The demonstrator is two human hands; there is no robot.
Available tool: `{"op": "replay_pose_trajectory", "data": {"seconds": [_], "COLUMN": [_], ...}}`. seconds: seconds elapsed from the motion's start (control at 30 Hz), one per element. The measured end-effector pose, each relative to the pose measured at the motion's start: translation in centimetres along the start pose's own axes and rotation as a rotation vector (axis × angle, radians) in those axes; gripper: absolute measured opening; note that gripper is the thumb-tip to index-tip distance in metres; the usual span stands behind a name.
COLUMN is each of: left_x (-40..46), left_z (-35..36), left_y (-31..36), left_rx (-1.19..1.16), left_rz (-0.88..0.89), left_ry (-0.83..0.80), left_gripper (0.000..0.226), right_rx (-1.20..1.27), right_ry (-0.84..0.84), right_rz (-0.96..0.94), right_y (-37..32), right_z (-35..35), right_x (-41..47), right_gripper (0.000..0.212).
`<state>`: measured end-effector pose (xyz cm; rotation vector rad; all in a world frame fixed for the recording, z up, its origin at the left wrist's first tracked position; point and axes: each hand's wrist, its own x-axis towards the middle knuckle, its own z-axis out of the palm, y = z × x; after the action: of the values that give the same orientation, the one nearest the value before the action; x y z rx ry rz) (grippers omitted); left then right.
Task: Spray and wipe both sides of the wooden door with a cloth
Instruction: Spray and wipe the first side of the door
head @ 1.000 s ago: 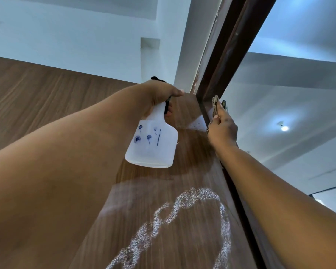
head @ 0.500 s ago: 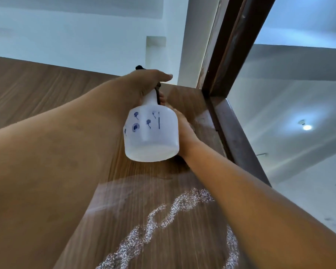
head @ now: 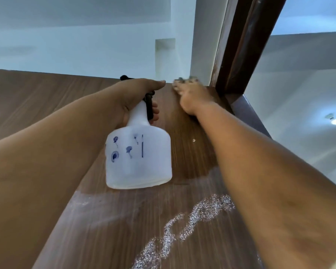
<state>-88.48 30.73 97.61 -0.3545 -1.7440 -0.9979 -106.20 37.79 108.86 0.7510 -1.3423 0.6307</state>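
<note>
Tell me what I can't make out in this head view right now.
- Cloth: mostly hidden beneath the blurred right hand.
- Spray bottle nozzle: covered by the left hand.
- Wooden door: far side unseen; lower part cut off by the frame edge.

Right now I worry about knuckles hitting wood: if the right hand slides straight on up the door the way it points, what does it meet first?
The right hand, with the cloth under its fingers, is already at the wooden door's top edge. Beyond that looks like open air, though the dark door frame stands close on its right; depth is unclear.
</note>
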Motion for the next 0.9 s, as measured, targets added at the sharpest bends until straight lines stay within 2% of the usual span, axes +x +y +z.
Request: {"op": "replay_pose_trajectory", "data": {"seconds": [0.1, 0.2, 0.27, 0.43, 0.53, 0.63, 0.67, 0.7, 0.73, 0.8, 0.9], "left_x": [0.5, 0.4, -0.3, -2.1, -2.8, -2.9, -2.8, -2.7, -2.5, -2.1, -2.4], "left_z": [-0.3, -1.1, -1.8, -3.3, -4.0, -3.4, -3.3, -3.5, -3.8, -4.3, -5.1], "left_y": [-0.7, -1.1, -1.3, -1.5, -1.7, -2.4, -2.6, -2.7, -2.8, -2.6, -2.4], "left_rx": [0.009, 0.002, -0.01, -0.034, -0.043, -0.059, -0.074, -0.102, -0.141, -0.211, -0.204], "left_rz": [-0.014, -0.012, -0.004, -0.016, 0.014, 0.013, 0.007, -0.002, -0.016, -0.037, -0.034], "left_ry": [0.011, 0.036, 0.038, -0.022, -0.018, -0.017, -0.017, -0.013, -0.009, -0.035, -0.014], "left_gripper": [0.029, 0.031, 0.033, 0.039, 0.039, 0.039, 0.036, 0.035, 0.034, 0.034, 0.035], "right_rx": [0.043, 0.102, 0.151, 0.105, 0.072, 0.099, 0.108, 0.244, 0.286, 0.304, 0.324], "right_ry": [-0.054, -0.114, -0.072, -0.014, 0.07, 0.057, -0.004, -0.109, -0.136, -0.101, -0.029], "right_rz": [-0.161, -0.218, -0.159, 0.136, 0.196, 0.046, -0.037, -0.083, -0.146, -0.215, -0.168], "right_y": [-4.0, -4.4, -2.4, 5.3, 3.2, -4.0, -7.0, -9.9, -11.9, -12.9, -8.8], "right_z": [0.0, -0.3, -0.7, -1.6, -1.1, -0.1, 0.0, 0.2, 0.3, 0.3, -0.3], "right_x": [1.3, 1.8, 1.4, -0.8, -1.2, -1.8, -3.0, -4.1, -5.1, -5.4, -4.0], "right_gripper": [0.054, 0.048, 0.046, 0.047, 0.047, 0.046, 0.045, 0.044, 0.044, 0.044, 0.049]}}
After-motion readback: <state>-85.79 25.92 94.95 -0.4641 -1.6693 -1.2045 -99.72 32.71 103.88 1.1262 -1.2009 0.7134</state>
